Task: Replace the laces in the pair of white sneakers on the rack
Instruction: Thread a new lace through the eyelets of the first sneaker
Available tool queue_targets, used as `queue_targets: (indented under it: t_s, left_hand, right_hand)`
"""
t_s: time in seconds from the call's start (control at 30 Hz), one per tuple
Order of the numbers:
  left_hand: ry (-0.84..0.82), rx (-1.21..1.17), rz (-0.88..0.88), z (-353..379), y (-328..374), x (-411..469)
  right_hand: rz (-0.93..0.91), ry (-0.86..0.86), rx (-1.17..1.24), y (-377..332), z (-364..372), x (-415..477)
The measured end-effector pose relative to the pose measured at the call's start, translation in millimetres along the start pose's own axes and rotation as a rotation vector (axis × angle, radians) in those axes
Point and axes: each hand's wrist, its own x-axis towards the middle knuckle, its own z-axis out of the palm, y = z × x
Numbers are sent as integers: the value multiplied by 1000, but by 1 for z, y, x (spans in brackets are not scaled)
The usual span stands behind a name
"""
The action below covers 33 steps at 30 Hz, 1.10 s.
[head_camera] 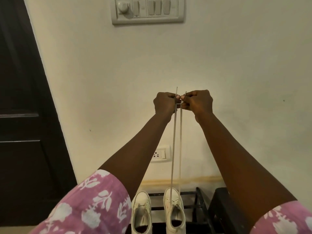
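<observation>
One bare shoe: left sneaker (141, 211) on the rack (189, 193), looks unlaced to me
Left hand (164, 103): fingers pinch one end of the lace (173, 149), up high
Right sneaker (174, 211): lace runs down into it, barely started imo
Right hand (197, 103): fingers pinch the other end

On rack (190, 194), left sneaker (141, 215), right sneaker (174, 210): heels cut off by bottom edge. Above rack, lace (174, 141): stretch inside left hand (164, 103), right hand (197, 102) hidden by curled fingers. High above rack, switch panel (146, 10): top cut off.
</observation>
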Motion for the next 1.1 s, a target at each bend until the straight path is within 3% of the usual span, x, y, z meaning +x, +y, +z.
queue_targets:
  t_s: [0.23,1.1]
  left_hand:
    - [-116,95,-8,8,4,0]
    - [-185,379,143,18,-4,6]
  right_hand:
    - [-6,33,32,4,-12,6]
    - [41,18,20,14,-19,11]
